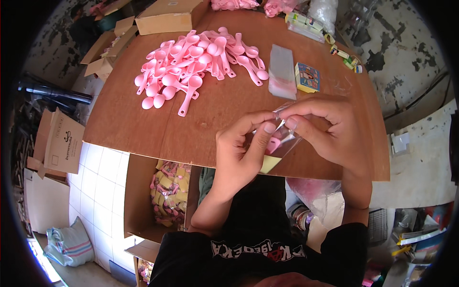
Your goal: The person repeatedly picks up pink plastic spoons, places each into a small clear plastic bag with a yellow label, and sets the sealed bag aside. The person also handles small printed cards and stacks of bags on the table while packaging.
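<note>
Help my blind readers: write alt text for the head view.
A person's left hand and right hand pinch a clear bag with something pink inside, over a brown table. Beyond lie piled pink spoons to the left, plastic sleeves and a small box.

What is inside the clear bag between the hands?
Inside the clear bag, a pink piece shows, with a yellow piece at the lower end. The left hand covers part of it; whatever lies behind cannot be seen.

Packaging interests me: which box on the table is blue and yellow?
The small box, just right of the plastic stack; the large far-left box is brown.
</note>
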Motion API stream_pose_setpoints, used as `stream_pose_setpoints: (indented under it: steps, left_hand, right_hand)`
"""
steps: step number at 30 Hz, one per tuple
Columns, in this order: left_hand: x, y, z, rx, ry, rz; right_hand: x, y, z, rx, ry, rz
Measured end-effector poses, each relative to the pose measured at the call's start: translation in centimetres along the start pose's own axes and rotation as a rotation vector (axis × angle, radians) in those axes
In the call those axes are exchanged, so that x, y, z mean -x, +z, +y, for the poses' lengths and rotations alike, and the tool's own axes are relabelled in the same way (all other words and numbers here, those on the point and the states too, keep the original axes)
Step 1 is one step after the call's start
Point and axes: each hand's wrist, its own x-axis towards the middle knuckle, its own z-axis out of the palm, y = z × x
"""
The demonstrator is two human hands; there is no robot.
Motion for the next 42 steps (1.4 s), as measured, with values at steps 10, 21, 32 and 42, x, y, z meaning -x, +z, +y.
stream_pose_setpoints:
  steps: [10,21,32,42]
  left_hand:
    - [0.6,0.0,0.2,-0.147,-0.039,0.108]
    - [1.0,-0.2,1.0,-0.732,0.203,-0.076]
    - [0.8,-0.7,0.6,-0.634,0.212,-0.194]
    - [1.4,-1.5,0.0,-0.182,0.175,0.15]
  right_hand:
    - [-0.3,0.4,0.6,0.291,-0.284,0.146]
    - [-0.3,1.7,1.2,0.705,-0.452,0.066]
    - [-0.4,1.0,3.2,0.284,-0.233,0.052]
    - [-1.9,-11.5,12.8,-0.876,0.021,0.115]
